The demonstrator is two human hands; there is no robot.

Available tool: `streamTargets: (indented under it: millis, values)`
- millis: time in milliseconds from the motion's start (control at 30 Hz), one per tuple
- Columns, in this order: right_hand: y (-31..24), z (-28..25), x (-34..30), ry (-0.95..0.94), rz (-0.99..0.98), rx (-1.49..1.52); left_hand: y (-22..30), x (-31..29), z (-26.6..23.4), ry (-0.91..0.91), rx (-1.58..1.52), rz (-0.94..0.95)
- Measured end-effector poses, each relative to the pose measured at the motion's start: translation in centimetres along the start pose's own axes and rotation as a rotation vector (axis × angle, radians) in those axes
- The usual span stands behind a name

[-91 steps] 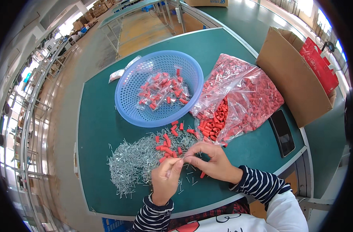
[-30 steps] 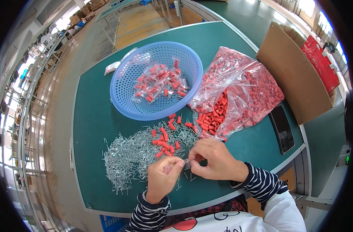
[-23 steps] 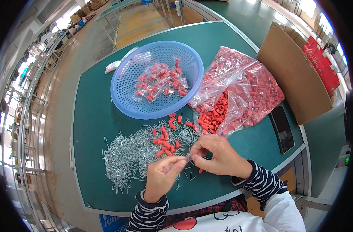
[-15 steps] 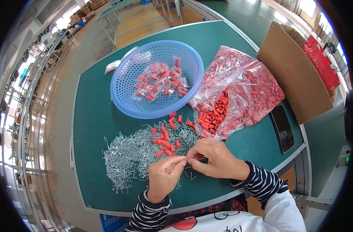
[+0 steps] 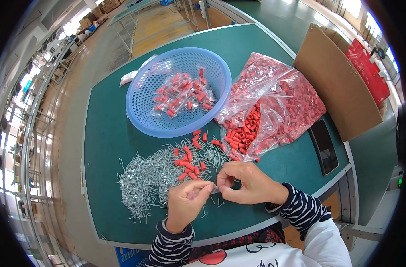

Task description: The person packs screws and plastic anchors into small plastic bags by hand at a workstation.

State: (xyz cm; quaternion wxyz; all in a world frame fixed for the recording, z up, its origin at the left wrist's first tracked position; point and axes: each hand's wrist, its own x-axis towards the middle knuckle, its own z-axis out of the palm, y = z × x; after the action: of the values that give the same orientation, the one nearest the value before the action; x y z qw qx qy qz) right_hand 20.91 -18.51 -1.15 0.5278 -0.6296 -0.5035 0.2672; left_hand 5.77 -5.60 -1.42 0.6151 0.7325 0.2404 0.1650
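Between my two hands, a small clear plastic bag [image 5: 215, 189] shows, mostly covered by the fingers. My left hand [image 5: 188, 200] pinches it between thumb and forefinger. From the other side my right hand [image 5: 247, 183] is closed in a pinch at the bag's edge. Just beyond the hands lie loose red plastic caps [image 5: 188, 165], short and tube-shaped. They rest on and beside a wide heap of small silver screws or nails [image 5: 145, 184], too small to tell which.
A blue perforated basket [image 5: 136, 113] holds several small clear packets with red caps. Right of it lies a big open clear bag of red caps [image 5: 287, 107]. A dark phone [image 5: 323, 147] and a cardboard box [image 5: 339, 84] sit further right on the green table [image 5: 107, 133].
My hands have drawn slightly apart, and a bit of clear plastic now shows between the fingertips. The basket, caps and heap look unmoved.
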Motion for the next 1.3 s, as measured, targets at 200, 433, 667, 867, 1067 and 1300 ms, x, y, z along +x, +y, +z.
streamTargets:
  millis: [200,433,667,867,1067,1300]
  values:
    - [-0.1,0.7,0.2,0.046,0.073,0.102,-0.7,-0.3,0.4,0.155,0.186,0.2]
    - [-0.8,1.8,0.0,0.167,-0.114,-0.141,-0.7,-0.4,0.2,0.211,-0.067,0.051]
    - [0.3,2.4,-0.3,0.165,-0.187,-0.23,-0.2,-0.5,0.3,0.095,-0.229,-0.03]
    - [0.2,2.4,-0.6,0.161,-0.195,-0.304,-0.7,-0.5,0.6,0.161,0.073,0.195]
    - [0.8,2.7,-0.4,0.28,-0.178,-0.295,-1.6,-0.7,0.8,0.132,0.097,0.119]
    - [0.8,2.5,-0.1,0.206,-0.327,-0.274,-1.2,-0.7,0.4,0.189,0.166,0.081]
